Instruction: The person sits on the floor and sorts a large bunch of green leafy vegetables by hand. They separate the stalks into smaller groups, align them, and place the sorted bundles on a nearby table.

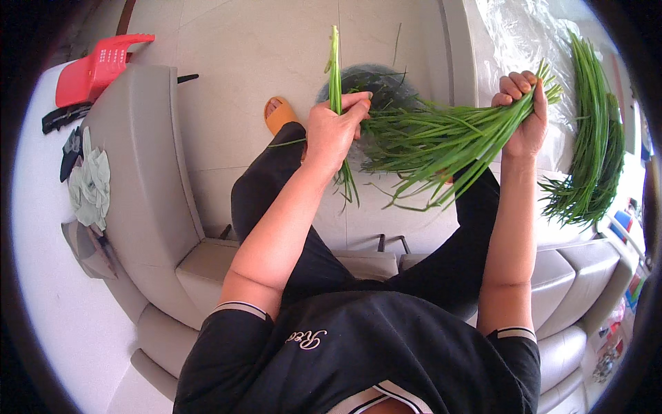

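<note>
My right hand [523, 121] grips a large bunch of garlic chives [445, 137] near its pale stem ends, and the long green leaves hang leftward. A thin bundle of chive stalks [335, 67] stands nearly upright in my left hand [336, 127], its leaf tips dangling below the wrist. The fingers of that hand are close to the leaves of the large bunch; whether they also hold some cannot be told. Beneath the leaves is a dark round bin [351, 77] with a plastic liner, partly hidden, with loose green bits in it.
More garlic chives [595, 119] lie on the right beside a clear plastic sheet [509, 36]. A grey sofa [155, 155] curves around both sides and behind. On the left are a red plastic basket [90, 75] and a crumpled pale cloth [90, 181]. One chive leaf [397, 44] lies on the tiled floor [258, 46].
</note>
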`<state>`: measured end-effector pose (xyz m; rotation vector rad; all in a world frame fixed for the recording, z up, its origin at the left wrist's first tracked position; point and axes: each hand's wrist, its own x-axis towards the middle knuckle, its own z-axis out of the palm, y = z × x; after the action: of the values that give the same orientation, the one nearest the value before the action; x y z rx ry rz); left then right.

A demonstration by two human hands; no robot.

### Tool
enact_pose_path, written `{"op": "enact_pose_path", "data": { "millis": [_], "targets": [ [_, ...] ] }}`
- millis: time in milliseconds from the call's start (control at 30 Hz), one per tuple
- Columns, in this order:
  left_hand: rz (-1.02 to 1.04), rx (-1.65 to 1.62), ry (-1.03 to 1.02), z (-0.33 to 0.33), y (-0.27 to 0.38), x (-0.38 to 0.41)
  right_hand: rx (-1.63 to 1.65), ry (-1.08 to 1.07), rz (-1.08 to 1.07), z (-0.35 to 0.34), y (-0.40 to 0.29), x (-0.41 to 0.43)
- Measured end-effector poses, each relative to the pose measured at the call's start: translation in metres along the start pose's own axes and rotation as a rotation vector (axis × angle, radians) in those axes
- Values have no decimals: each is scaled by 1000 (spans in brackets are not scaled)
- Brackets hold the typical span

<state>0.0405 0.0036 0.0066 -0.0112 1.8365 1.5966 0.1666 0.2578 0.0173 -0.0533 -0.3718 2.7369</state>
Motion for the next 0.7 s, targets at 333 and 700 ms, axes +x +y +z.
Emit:
{"op": "enact_pose_path", "data": {
  "millis": [333,700],
  "targets": [
    [76,180,81,-5,-7,5,254,-150,76,11,2,-2],
    [-10,45,-149,-1,-7,3,-595,347,274,23,56,-2]
  ]
}}
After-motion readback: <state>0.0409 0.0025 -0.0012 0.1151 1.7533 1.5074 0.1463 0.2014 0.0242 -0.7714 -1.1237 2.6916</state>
